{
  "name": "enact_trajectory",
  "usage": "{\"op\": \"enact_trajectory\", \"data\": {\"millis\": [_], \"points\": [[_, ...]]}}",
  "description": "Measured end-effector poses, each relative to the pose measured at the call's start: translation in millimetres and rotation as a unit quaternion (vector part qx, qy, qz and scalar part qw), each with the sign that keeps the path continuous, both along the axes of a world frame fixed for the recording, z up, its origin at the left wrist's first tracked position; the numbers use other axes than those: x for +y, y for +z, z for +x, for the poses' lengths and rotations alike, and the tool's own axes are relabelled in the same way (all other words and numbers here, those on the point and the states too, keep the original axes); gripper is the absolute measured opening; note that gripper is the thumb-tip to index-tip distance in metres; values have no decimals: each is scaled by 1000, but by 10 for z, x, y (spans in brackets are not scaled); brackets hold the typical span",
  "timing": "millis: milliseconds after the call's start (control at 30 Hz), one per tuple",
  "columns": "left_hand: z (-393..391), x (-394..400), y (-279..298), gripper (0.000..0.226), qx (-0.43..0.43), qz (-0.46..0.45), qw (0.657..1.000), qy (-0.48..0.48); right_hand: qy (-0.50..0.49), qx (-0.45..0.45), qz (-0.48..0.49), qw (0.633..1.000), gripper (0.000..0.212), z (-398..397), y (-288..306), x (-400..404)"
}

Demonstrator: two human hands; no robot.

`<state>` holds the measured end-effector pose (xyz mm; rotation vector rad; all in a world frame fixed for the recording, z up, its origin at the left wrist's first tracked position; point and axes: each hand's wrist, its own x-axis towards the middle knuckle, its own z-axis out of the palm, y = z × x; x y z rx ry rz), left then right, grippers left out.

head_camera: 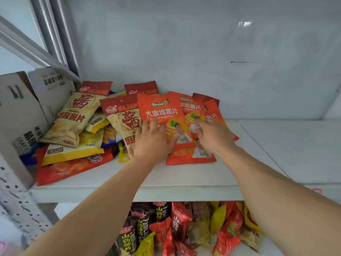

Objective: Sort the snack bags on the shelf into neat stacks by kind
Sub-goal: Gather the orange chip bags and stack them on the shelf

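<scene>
Several orange snack bags lie overlapped in the middle of the white shelf (184,178). My left hand (151,141) grips the lower left of the top orange bag (160,109), lifting its upper end. My right hand (212,137) presses flat on the orange bags underneath (191,156). To the left lies a loose pile: beige bags with red tops (73,117), a yellow bag (73,152), a red bag (70,169) at the bottom. Another beige bag (125,122) sits partly behind my left hand.
White cardboard boxes (20,111) stand at the shelf's left end, against a perforated upright (16,204). The shelf's right half is bare white board (295,148). A lower shelf holds many mixed snack bags (184,226). A pale wall (203,52) closes the back.
</scene>
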<state>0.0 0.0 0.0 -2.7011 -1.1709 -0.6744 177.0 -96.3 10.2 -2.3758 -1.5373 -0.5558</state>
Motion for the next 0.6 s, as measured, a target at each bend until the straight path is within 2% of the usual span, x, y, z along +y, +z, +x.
{"op": "enact_trajectory", "data": {"millis": [100, 233, 300, 433, 500, 600], "points": [[176, 100, -57, 83, -7, -60, 997, 50, -6, 49, 46, 998, 37, 183, -41, 193], [332, 212, -126, 91, -42, -83, 991, 97, -72, 193, 92, 974, 43, 351, -33, 511], [377, 212, -124, 100, -55, -91, 987, 118, -95, 273, 119, 950, 50, 432, -53, 649], [414, 170, -97, 123, -60, -100, 980, 164, -77, 420, 171, 888, 48, 521, -52, 762], [406, 148, -34, 131, -50, -115, 976, 180, -45, 465, 196, 862, 40, 538, -27, 788], [402, 147, 103, 137, -45, -184, 962, 198, 10, 527, 224, 820, 20, 550, -15, 841]]}}
